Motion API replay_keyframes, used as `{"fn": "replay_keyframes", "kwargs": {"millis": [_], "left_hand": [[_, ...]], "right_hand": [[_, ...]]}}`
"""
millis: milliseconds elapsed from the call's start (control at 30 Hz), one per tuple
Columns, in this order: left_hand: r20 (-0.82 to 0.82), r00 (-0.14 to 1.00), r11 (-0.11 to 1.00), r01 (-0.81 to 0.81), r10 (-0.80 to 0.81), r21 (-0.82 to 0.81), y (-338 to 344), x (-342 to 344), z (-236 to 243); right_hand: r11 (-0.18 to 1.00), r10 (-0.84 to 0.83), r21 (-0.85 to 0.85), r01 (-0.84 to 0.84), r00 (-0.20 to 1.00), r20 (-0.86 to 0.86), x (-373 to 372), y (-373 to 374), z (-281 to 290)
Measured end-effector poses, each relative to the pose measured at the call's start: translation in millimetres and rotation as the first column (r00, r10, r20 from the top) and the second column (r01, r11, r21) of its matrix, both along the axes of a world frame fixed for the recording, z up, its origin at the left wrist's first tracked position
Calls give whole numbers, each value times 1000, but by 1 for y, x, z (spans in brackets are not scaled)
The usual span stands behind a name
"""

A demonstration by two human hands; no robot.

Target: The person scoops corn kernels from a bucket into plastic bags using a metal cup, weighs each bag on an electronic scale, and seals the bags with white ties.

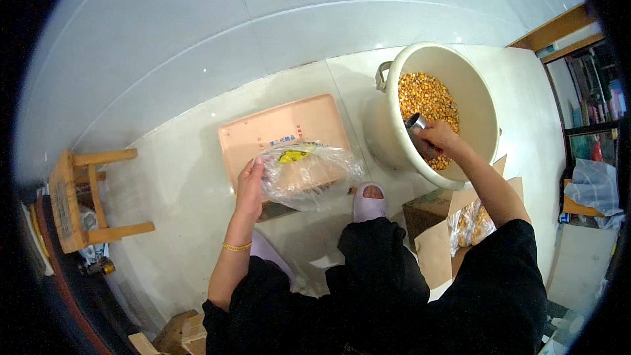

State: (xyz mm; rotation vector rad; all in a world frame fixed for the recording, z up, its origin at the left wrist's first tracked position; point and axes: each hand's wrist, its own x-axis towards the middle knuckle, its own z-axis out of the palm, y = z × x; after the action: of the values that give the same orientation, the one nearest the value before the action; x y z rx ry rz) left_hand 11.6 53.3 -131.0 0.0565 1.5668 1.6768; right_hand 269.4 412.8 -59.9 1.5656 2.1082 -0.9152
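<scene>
My left hand (249, 187) pinches the rim of a clear plastic bag (315, 174) with a yellow print on it. The bag hangs over a flat pinkish tray (289, 118) on the floor. Inside a big cream bucket (380, 118), my right hand (439, 137) is closed round a shiny metal scoop (415, 120); the lower part of the scoop is hard to make out. Yellow-orange corn kernels (427, 95) cover the bottom of the bucket, and the scoop is right by them.
Beside my right leg stands an open cardboard box (434, 253) with filled clear bags (470, 227) in it. A wooden stool (69, 200) lies on its side at the left. Shelves (591, 128) line the right edge, and a pale wall (263, 20) rises behind the tray.
</scene>
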Motion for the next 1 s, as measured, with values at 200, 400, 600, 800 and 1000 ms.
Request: {"fn": "replay_keyframes", "kwargs": {"millis": [200,400,600,800,1000], "left_hand": [[16,1000,999,18,-18,34,-5,-2,-2],[48,999,999,19,-20,37,-1,1,2],[59,998,999,23,-25,47,2,-2,3],[102,995,1000,-8,7,6,5,-3,5],[82,997,1000,4,-4,-5,2,-5,7]], "right_hand": [[834,285,452,-317,948,138,-8,12,28],[558,363,617,-555,832,420,-27,28,-22],[708,463,501,-498,863,203,-50,-3,-35],[988,5,146,41,953,-302,-14,4,-26],[777,-616,-527,344,587,-525,18,17,-2]]}}
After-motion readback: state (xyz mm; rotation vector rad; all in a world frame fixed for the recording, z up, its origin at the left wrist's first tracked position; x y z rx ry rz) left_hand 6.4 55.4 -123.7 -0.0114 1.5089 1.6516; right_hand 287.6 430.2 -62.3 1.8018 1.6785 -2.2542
